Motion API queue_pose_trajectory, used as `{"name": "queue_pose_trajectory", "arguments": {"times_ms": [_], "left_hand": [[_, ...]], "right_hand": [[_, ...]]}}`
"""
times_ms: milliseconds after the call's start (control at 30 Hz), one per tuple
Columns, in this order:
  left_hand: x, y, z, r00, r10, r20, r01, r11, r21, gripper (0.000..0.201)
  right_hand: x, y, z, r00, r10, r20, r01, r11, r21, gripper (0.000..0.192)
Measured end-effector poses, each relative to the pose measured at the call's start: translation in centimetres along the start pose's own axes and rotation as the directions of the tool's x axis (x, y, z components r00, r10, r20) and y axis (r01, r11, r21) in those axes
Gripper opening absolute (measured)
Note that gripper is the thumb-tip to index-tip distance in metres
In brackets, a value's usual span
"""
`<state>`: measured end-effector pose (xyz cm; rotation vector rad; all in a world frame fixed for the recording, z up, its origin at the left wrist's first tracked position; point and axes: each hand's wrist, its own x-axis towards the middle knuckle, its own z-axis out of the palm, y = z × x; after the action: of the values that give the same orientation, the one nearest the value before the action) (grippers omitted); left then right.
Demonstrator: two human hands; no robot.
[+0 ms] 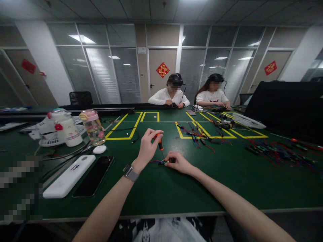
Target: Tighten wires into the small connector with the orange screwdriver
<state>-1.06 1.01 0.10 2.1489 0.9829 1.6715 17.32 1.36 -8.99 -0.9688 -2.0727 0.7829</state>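
Observation:
My left hand (149, 145) pinches the handle of a small orange and black screwdriver (160, 145) from above. Its thin shaft slants down to a small circuit board (162, 162) lying on the green table (151, 191). The fingers of my right hand (179, 162) are closed on the right end of that board, and they partly cover it. Red and blue wires run out from the board's left side. I cannot make out exactly where the screwdriver's tip touches.
Left are a white power bank (68, 178), a black phone (94, 176), a white case (99, 149) and a pink-lidded bottle (93, 127). Wired boards lie piled (282, 151) at right and in the middle (196, 132). Two people (169, 95) wearing headsets sit opposite.

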Motion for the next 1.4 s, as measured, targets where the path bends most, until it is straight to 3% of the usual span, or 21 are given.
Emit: {"name": "queue_pose_trajectory", "arguments": {"times_ms": [100, 200, 267, 400, 467, 533, 667, 867, 967, 1133, 1400], "left_hand": [[0.0, 0.1, 0.3, 0.994, 0.003, 0.111, 0.010, 0.993, -0.116, 0.031], [0.2, 0.2, 0.5, 0.976, -0.056, 0.212, 0.118, 0.949, -0.292, 0.030], [0.2, 0.3, 0.5, 0.980, -0.074, 0.184, 0.125, 0.951, -0.284, 0.024], [-0.1, 0.6, 0.5, 0.998, -0.034, 0.061, 0.039, 0.994, -0.098, 0.015], [-0.3, 0.8, 0.4, 0.997, -0.006, 0.082, 0.011, 0.998, -0.069, 0.021], [-0.4, 0.8, 0.3, 0.990, 0.008, 0.140, 0.011, 0.990, -0.139, 0.030], [-0.4, 0.7, 0.3, 0.980, -0.033, 0.195, 0.083, 0.963, -0.256, 0.031], [-0.3, 0.6, 0.4, 1.000, -0.009, 0.027, 0.010, 1.000, -0.022, 0.013], [-0.3, 0.5, 0.3, 0.996, -0.005, 0.092, 0.010, 0.998, -0.054, 0.022], [-0.3, 0.4, 0.3, 0.976, -0.061, 0.207, 0.122, 0.948, -0.294, 0.029], [-0.4, 1.1, 0.6, 0.972, -0.022, 0.233, 0.089, 0.956, -0.281, 0.027]], "right_hand": [[0.0, -0.2, -0.2, 1.000, -0.008, 0.011, 0.008, 1.000, 0.006, 0.006], [-0.1, -0.2, -0.3, 1.000, -0.014, 0.022, 0.014, 1.000, 0.003, 0.006], [-0.1, -0.2, -0.3, 1.000, -0.015, 0.023, 0.015, 1.000, -0.003, 0.006], [0.0, -0.3, -0.3, 1.000, 0.010, 0.015, -0.010, 0.999, -0.036, 0.007], [0.0, -0.4, -0.4, 0.999, 0.021, 0.031, -0.019, 0.998, -0.066, 0.009], [0.1, -0.6, -0.7, 0.998, 0.015, 0.063, -0.008, 0.995, -0.103, 0.014], [-0.1, -0.8, -1.2, 0.996, 0.015, 0.082, -0.003, 0.989, -0.147, 0.017], [-0.3, -0.2, -1.1, 0.998, 0.055, 0.039, -0.052, 0.994, -0.091, 0.011], [-0.3, -0.1, -0.9, 0.998, 0.055, 0.031, -0.053, 0.996, -0.069, 0.011], [-0.1, -0.5, -0.4, 0.999, 0.033, 0.012, -0.032, 0.998, -0.046, 0.015], [0.5, -0.8, 0.3, 0.997, 0.078, -0.005, -0.078, 0.996, 0.043, 0.014]]}}
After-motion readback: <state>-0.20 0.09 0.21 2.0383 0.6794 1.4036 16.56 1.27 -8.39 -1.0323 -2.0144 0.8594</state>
